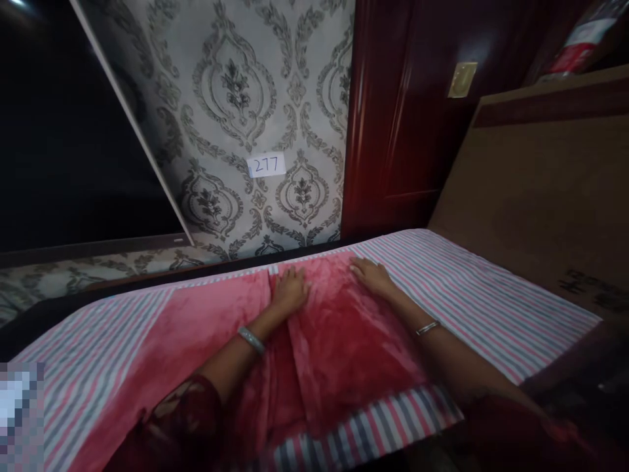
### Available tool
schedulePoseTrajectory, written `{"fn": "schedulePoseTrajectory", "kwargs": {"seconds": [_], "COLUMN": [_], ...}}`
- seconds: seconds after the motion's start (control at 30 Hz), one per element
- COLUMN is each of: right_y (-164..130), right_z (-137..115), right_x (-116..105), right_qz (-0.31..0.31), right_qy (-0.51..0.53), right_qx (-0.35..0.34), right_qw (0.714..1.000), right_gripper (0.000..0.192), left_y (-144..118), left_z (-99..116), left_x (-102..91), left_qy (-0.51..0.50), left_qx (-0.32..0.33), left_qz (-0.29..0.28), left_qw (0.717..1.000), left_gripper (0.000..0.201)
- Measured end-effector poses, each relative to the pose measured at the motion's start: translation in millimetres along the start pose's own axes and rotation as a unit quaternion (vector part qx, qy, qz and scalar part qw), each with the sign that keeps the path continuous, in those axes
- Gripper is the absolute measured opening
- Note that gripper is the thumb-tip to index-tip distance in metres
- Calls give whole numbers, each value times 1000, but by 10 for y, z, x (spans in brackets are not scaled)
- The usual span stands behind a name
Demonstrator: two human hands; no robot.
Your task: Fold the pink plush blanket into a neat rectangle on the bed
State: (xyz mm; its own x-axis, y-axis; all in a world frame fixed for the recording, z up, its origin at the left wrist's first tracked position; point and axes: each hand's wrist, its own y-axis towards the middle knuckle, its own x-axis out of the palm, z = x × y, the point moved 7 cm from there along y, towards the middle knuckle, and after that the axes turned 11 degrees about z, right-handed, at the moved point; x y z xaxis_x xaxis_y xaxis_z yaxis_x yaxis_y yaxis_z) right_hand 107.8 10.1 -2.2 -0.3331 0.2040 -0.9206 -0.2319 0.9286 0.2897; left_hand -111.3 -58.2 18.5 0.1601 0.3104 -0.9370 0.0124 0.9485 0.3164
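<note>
A striped sheet (472, 295) covers the bed (39, 314), with a seemingly folded pink blanket (339, 341) on it.

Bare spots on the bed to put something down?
Striped sheet is bare right of the right hand, up to the brown board. A second bare striped patch lies left of the pink blanket. The middle is crowded: both hands, left hand included, rest flat on the blanket.

The pink blanket (339, 341) is soft plush cloth with a slight sheen, laid on a matt woven striped sheet (472, 295); both wrists carry polished metal bangles (426, 328), the door (398, 118) is glossy lacquered wood, and the wallpaper (246, 98) is embossed.
</note>
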Motion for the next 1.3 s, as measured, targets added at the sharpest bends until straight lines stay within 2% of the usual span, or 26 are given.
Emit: {"fn": "schedulePoseTrajectory", "kwargs": {"seconds": [0.1,0.23,0.4,0.63,0.8,0.93,1.03,1.1,1.13,1.23,1.3], "right_y": [259,431,413,408,393,397,404,406,406,405,405], "right_z": [-56,-121,-53,15,-1,8,11,12,12,14,17], "right_x": [-28,170,449,488,467,470,473,475,475,479,485], "right_qz": [14,10,-1,-12,-16,-13,-12,-13,-12,-12,-15], "right_qy": [1,3,12,13,13,6,8,9,9,1,-1], "right_qx": [9,17,18,23,28,29,27,27,27,28,28], "right_qw": [1000,1000,1000,1000,999,999,1000,1000,1000,1000,999], "right_gripper": [57,57,56,58,59,59,59,59,59,60,60], "left_y": [332,630,686,725,734,702,671,616,583,495,476], "left_z": [-269,-552,-770,-934,-911,-755,-439,-250,-213,-276,-328], "left_x": [-32,65,254,376,355,135,5,93,188,466,542], "left_qy": [-15,-20,-15,-28,-26,-16,-1,19,30,51,55], "left_qx": [-44,-81,-126,-144,-128,-103,6,77,86,39,21], "left_qz": [-1,-14,-12,-21,-13,34,72,39,2,-97,-109], "left_qw": [999,996,992,989,991,994,997,996,996,993,992], "left_gripper": [51,44,35,29,27,38,50,56,59,66,69]}}
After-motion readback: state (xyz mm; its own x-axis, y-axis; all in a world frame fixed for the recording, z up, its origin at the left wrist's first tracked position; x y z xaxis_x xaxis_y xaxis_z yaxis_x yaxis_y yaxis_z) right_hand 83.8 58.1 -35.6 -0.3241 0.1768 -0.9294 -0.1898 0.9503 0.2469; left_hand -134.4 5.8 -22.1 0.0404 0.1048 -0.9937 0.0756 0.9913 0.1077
